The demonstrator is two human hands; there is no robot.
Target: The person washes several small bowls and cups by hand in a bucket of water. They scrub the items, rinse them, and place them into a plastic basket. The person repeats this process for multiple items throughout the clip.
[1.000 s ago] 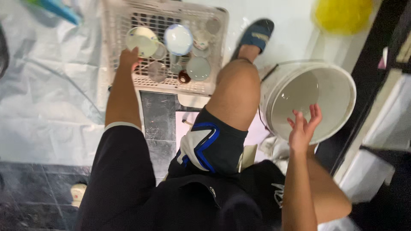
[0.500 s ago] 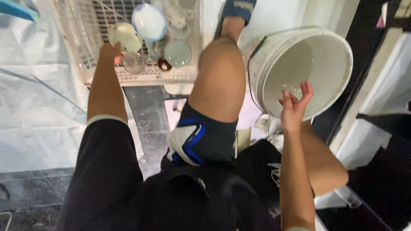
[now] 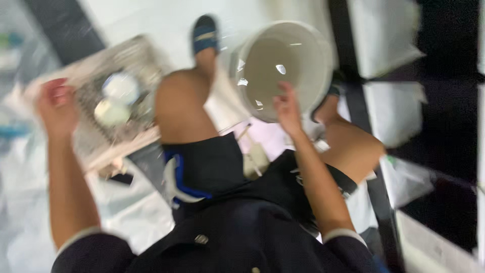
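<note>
The view is blurred. My left hand [image 3: 56, 107] is raised at the left, just left of a white wire rack [image 3: 136, 55] that holds a pale round bowl [image 3: 120, 87] and a cup [image 3: 111, 112]. Its fingers look curled, and the blur hides whether anything is in them. My right hand [image 3: 286, 107] is at the near rim of a large white bucket [image 3: 323, 55], fingers spread, nothing in it. The bucket tilts toward me and its wet inside shows. My bare knee [image 3: 179, 98] rises between the two hands.
My foot in a blue sandal [image 3: 204, 33] rests on the pale floor between rack and bucket. Dark strips cross the floor at the right. A clear plastic sheet [image 3: 30, 202] lies at the left and a white bag [image 3: 409, 179] at the right.
My left hand has come off the dishes in the rack and lifted to the left. My right hand stays at the bucket's rim. The camera has swung and the picture has blurred.
</note>
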